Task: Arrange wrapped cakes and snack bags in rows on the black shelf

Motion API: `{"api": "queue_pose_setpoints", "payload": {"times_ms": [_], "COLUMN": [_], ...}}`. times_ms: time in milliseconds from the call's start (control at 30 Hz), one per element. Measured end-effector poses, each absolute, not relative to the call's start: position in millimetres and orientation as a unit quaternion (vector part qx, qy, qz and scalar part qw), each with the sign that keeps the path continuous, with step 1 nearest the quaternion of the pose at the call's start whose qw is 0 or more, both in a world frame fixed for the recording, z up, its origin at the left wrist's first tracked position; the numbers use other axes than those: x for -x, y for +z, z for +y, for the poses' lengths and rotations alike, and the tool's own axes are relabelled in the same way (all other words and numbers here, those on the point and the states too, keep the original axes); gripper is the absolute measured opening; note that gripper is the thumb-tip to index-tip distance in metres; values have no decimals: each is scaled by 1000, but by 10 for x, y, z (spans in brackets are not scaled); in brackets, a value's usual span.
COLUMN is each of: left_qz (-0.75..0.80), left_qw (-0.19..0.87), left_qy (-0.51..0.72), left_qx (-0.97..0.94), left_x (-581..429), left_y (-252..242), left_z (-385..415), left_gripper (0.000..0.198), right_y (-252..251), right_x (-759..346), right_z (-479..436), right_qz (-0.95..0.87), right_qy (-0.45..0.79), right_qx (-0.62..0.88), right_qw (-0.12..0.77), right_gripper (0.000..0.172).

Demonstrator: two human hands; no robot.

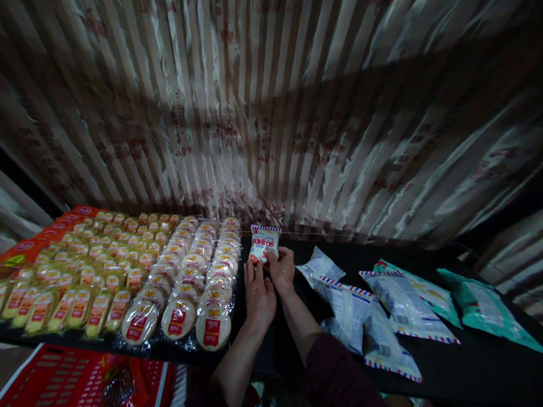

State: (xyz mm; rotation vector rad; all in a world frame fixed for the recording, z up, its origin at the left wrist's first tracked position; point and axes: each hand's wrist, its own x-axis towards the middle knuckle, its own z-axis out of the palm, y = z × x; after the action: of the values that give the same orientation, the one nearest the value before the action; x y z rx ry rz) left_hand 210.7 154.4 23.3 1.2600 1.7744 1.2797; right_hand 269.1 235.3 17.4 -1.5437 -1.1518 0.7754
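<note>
- Right hand (pixel 282 270) curls at the near right corner of a white packet (pixel 264 238), fingers partly bent, though whether it grips or merely touches cannot be told; left hand (pixel 260 297) lies flatter, fingers extended to the packet's near left edge.
- Striped curtain (pixel 249 108) rises behind.
- Black table (pixel 476 365) runs beneath outstretched forearms (pixel 299 319).
- Wrapped round cakes (pixel 194 262) line up to the left.
- White packet sits toward the table's far side, beside the cakes' far end.

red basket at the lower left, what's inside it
A red package with a dark part lies in the red basket. Whatever is beneath that package is covered; the picture's edge cuts off the basket's near end.
</note>
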Motion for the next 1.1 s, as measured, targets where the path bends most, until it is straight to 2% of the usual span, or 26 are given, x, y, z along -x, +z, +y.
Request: {"api": "queue_pose_setpoints", "payload": {"times_ms": [367, 533, 900, 1100], "left_qz": [667, 661, 669, 682], "left_qw": [387, 405, 397, 398], "left_qy": [459, 470, 466, 445], "left_qx": [-441, -421, -421, -422], "left_x": [-2055, -2033, -2031, -2020], "left_y": [338, 315, 326, 335], "left_z": [1612, 1663, 1658, 1646], "left_gripper": [58, 59, 55, 54], "right_y": [59, 5, 26, -8], "right_x": [-2585, -2581, -2535, -2517], "right_z": [2580, 2657, 2845, 2898], "right_qz": [-495, -505, -530, -529], "right_qy": [291, 292, 261, 242], "right_qx": [622, 629, 662, 659], "right_qw": [532, 514, 461, 477], "right_gripper": [34, 37, 39, 32]}}
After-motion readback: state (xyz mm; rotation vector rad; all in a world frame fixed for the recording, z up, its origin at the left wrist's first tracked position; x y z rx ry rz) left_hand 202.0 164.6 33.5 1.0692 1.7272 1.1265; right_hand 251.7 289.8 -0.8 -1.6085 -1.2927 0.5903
